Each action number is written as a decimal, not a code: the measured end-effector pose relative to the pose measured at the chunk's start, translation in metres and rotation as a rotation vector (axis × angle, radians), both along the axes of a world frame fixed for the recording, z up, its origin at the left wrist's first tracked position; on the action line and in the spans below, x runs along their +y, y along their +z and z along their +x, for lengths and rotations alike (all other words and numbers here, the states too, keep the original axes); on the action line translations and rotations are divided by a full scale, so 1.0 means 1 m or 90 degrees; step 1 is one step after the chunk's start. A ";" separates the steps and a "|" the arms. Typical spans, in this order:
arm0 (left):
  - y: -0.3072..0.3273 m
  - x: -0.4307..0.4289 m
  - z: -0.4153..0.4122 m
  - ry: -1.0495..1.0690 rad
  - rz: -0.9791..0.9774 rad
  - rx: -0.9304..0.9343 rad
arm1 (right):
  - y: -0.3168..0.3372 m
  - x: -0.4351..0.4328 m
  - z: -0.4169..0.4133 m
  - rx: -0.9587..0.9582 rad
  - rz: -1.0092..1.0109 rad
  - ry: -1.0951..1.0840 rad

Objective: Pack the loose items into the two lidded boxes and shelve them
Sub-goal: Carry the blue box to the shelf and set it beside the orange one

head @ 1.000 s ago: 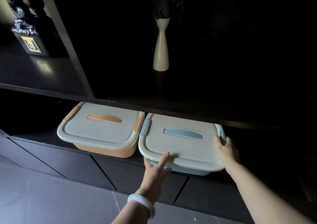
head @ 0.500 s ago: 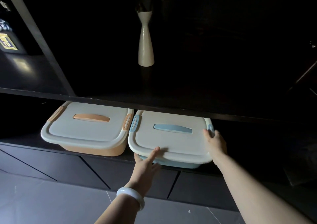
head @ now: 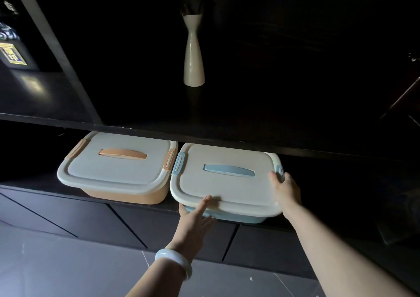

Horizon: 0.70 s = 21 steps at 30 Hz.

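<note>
Far left of the blue box (head: 227,187), on the upper level, a dark ornament (head: 9,35) with a yellow label stands in deep shadow. Its shape cannot be made out. A slanting divider (head: 56,46) closes off that bay. The upper board (head: 136,129) is black and glossy, and it runs across above the blue box and overhangs the box's back edge.

On the lower shelf (head: 34,180), also dark, the orange box (head: 118,171) sits just left of the blue box. Its lid is on, and the side latches of the two boxes nearly meet. Below the shelf are flat dark cabinet fronts (head: 68,215), and below those is a pale tiled floor (head: 56,262).

A white vase (head: 193,65) stands upright on the upper board, above and slightly left of the blue box.

The blue box rests on the lower shelf with its lid on. Its front edge juts a little past the shelf edge.

The left hand (head: 193,219), with a pale bangle (head: 173,262) at the wrist, is at the box's front left. Its fingers are straight and slightly apart, with one fingertip on the lid rim and the others against the base.

The right hand (head: 285,190) lies on the box's right corner. Its thumb is straight on the lid, and its fingers are together along the side by the latch, not visibly curled.

Right of the blue box the shelving is in darkness.
</note>
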<state>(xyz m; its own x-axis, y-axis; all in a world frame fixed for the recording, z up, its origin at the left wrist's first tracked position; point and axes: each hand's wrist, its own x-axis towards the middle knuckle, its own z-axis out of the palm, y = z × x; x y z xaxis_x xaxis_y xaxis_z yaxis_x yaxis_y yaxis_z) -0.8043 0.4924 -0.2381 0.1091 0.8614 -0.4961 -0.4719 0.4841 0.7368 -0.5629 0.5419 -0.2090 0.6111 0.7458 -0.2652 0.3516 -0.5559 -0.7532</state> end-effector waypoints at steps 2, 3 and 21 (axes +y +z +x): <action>0.001 -0.001 0.001 0.000 0.009 0.002 | -0.001 0.000 0.000 0.002 0.003 -0.003; 0.001 -0.002 0.001 0.005 0.008 -0.005 | -0.001 -0.001 0.000 0.001 0.002 -0.004; 0.004 -0.004 0.005 0.033 -0.028 -0.017 | -0.002 0.000 -0.001 -0.024 0.001 0.001</action>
